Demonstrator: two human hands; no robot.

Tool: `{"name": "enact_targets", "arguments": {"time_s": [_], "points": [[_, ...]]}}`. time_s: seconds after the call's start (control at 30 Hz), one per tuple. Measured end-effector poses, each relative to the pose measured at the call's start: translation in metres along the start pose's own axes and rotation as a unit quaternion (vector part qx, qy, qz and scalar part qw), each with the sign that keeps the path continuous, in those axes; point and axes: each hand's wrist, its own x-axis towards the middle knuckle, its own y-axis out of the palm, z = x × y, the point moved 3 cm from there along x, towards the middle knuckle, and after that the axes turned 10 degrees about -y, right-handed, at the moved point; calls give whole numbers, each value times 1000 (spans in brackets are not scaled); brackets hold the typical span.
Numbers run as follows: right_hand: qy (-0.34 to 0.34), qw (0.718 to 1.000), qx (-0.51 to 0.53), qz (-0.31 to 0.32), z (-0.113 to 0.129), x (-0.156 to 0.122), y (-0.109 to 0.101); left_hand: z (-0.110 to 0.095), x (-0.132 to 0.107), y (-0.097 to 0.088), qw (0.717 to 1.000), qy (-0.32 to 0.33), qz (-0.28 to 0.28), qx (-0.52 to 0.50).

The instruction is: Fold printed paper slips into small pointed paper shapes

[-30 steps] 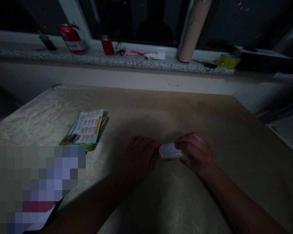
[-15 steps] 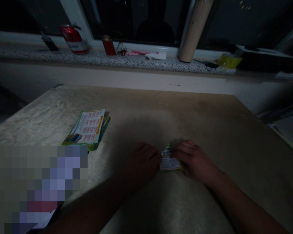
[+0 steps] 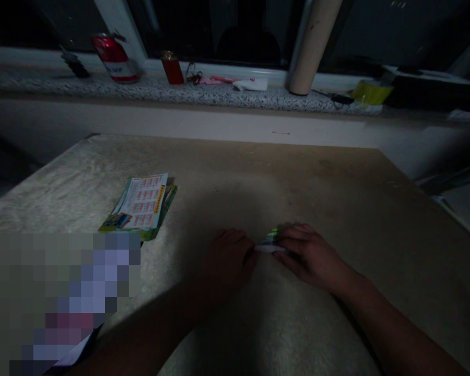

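A small printed paper [image 3: 269,243], white with green edges and folded narrow, lies on the beige table [image 3: 317,188] between my two hands. My left hand [image 3: 229,259] has its fingers curled and pinches the paper's left end. On the other side my right hand [image 3: 311,256] presses its bent fingers onto the right end. Both hands rest low on the tabletop in dim light. A stack of green and white printed leaflets [image 3: 141,206] sits to the left, apart from my hands.
A speckled stone windowsill [image 3: 203,96] runs along the back with a red can [image 3: 115,57], a red lighter [image 3: 171,68], a tall cardboard tube [image 3: 311,47] and a yellow object [image 3: 370,91]. A blurred-out patch covers the lower left.
The paper, earlier held flat and wider between my hands, is now folded down into a thin strip. Both hands shifted slightly toward me and pressed lower on the table.
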Motion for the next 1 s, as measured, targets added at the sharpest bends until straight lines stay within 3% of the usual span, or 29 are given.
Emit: {"name": "enact_targets", "arguments": {"time_s": [0.57,1.0], "points": [[121,992,25,-28,-10,-1,10,0,2,-2,997,-72,18,-8],[161,986,5,-40,-10,2,14,-5,1,3,996,-42,-16,76]]}}
